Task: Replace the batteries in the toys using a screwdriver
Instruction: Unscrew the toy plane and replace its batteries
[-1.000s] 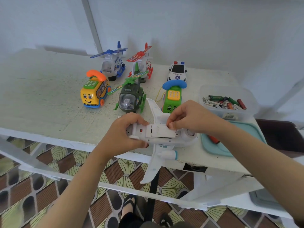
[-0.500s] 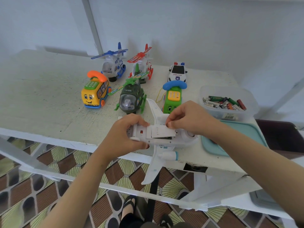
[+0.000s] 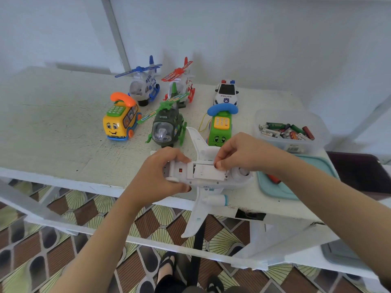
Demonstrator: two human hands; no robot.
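Note:
A white toy airplane (image 3: 208, 199) lies belly-up at the table's front edge, one wing hanging over it. My left hand (image 3: 157, 175) grips its tail end from the left. My right hand (image 3: 240, 154) pinches the far right edge of the white battery cover (image 3: 206, 171) on the belly. A dark gap shows at the cover's left side. An orange screwdriver handle (image 3: 274, 178) lies on a teal lid (image 3: 281, 187), partly hidden by my right forearm. A clear box of batteries (image 3: 287, 132) stands at the right.
Behind the airplane stand a yellow bus phone (image 3: 120, 121), a green helicopter (image 3: 167, 127), a green phone toy (image 3: 220, 125), a blue helicopter (image 3: 143, 85), a red helicopter (image 3: 182, 81) and a police car (image 3: 226, 94). A dark bin (image 3: 359, 172) sits right of the table.
The battery cover has lifted and shifted slightly under my right fingers, opening a dark gap at its left side. My left hand keeps its grip on the airplane.

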